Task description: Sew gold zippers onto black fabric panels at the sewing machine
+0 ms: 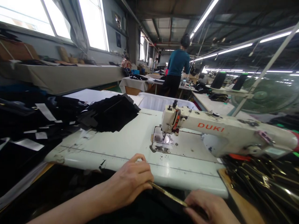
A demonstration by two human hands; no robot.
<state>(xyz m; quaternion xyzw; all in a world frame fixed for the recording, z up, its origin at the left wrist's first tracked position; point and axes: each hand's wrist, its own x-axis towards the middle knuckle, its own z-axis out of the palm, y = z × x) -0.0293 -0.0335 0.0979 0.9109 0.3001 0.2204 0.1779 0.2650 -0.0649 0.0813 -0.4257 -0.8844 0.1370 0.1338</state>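
Note:
A gold-toothed zipper stretches between my two hands, just off the front edge of the sewing table. My left hand pinches its upper left end at the table's edge. Lower and to the right, my right hand has closed fingers round the other end, partly cut off by the frame's bottom. Dark cloth below the zipper blends into shadow, so its shape cannot be made out. Beyond my hands stands a sewing machine marked DUKI, its needle area bare of cloth.
Black fabric pieces lie stacked on the table's left, beside a larger dark heap with white labels. Black zippers with gold teeth pile up at right. A white plastic bin stands behind the table; a person in teal stands farther back.

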